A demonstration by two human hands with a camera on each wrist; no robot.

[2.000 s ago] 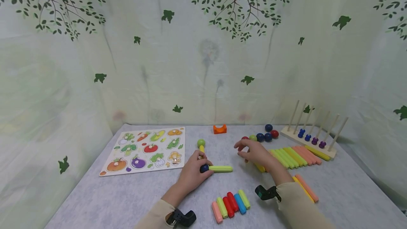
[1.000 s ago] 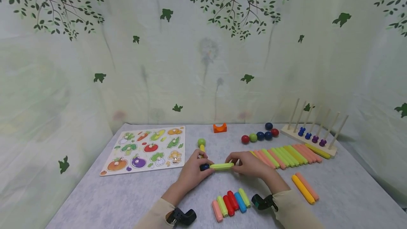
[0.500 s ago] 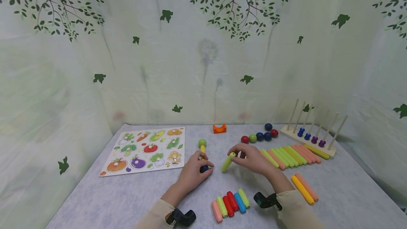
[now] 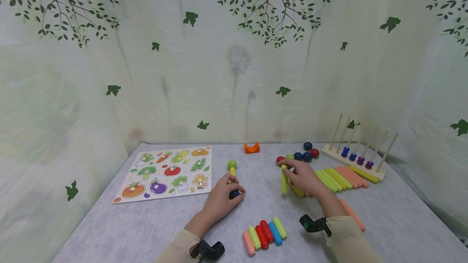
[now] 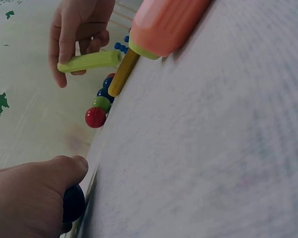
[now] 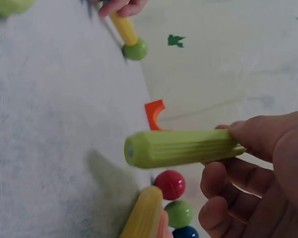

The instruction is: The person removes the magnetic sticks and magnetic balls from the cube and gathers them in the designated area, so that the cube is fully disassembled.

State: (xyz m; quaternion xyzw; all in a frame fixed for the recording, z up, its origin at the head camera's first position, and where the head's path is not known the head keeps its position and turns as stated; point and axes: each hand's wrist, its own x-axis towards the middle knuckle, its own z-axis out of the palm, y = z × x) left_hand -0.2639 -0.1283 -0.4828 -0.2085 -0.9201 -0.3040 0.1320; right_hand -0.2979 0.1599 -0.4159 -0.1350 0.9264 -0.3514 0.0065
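My left hand (image 4: 222,196) holds a dark blue ball (image 4: 234,194) between thumb and fingers, low over the table. Running away from that hand is a yellow stick (image 4: 232,171) tipped with a green ball (image 4: 232,164); its near end is hidden by the fingers. In my right hand (image 4: 302,177), a light green fluted stick (image 4: 284,180) is pinched by one end, raised off the table. The right wrist view shows a small hole in the free end of this green stick (image 6: 184,148). Just beneath lies a yellow stick (image 4: 296,190), beside the row of sticks.
Green, yellow and salmon sticks (image 4: 338,177) lie in a row at right, partly behind the hand. Behind are several loose balls (image 4: 306,156) and a pegged wooden stand (image 4: 380,174). A vegetable board (image 4: 170,173), an orange piece (image 4: 252,148) and short coloured sticks (image 4: 264,234) also lie around.
My right hand came down to the green stick at the blue ball, took its end, drew it away, and carried it right, tilted upright. My left hand has stayed on the blue ball.
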